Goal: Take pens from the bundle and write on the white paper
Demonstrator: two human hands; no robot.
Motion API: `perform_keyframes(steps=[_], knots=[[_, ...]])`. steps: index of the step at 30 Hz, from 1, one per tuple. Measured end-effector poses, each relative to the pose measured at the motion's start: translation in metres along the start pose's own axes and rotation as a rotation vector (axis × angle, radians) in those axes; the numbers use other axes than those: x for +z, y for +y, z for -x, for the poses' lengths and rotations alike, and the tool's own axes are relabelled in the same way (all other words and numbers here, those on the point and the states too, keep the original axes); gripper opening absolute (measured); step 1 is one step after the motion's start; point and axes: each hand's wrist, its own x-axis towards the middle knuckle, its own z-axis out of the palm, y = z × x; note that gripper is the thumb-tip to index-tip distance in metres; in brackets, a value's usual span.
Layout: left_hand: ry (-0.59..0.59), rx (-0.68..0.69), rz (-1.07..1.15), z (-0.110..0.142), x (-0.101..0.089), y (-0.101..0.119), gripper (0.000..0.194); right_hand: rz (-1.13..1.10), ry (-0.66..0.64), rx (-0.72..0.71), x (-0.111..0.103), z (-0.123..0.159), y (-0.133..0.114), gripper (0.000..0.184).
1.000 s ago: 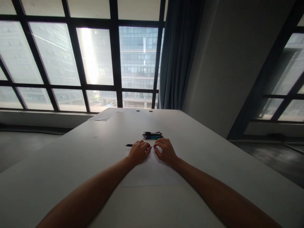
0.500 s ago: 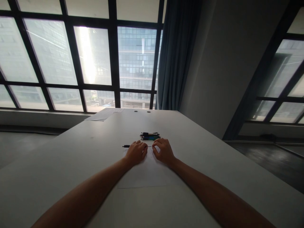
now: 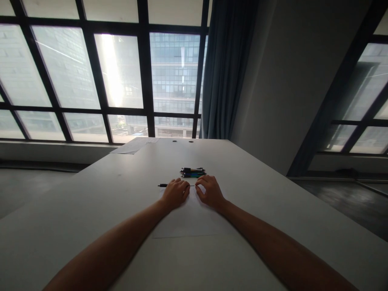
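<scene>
While the left hand (image 3: 176, 194) grips a black pen (image 3: 163, 185) | right hand (image 3: 209, 191) pinches a thin rod (image 3: 192, 186) | paper (image 3: 189, 222) beneath

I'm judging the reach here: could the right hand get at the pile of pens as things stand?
Probably yes: the pile of pens lies just beyond the right hand, nothing visibly blocking the way. That hand seems to pinch a thin rod, though, which it may need to release first.

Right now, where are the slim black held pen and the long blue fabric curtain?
Slim black held pen (image 3: 163, 185): head view, exposed black end.
Long blue fabric curtain (image 3: 224, 72): head view, middle folds.
</scene>
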Motion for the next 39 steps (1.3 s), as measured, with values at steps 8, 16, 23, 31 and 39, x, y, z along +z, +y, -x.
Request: perform_keyframes(steps=[8,16,23,31,39], knots=[[0.015,0.02,-0.001,0.0,0.004,-0.003,0.023,-0.014,0.002,-0.014,-0.001,0.0,-0.002,0.005],[0.001,0.004,-0.021,0.0,0.001,0.001,0.022,-0.063,-0.026,-0.028,-0.002,0.001,0.002,0.007],[-0.002,-0.005,0.007,0.0,0.002,0.0,0.024,-0.091,-0.025,-0.01,-0.004,0.001,0.01,0.005],[0.009,-0.109,-0.043,-0.001,0.005,-0.004,0.026,-0.123,0.073,0.125,-0.02,-0.001,0.047,0.006],[0.021,-0.155,-0.014,0.0,0.007,-0.005,0.025,0.034,0.022,0.272,-0.004,0.005,0.048,0.008]])
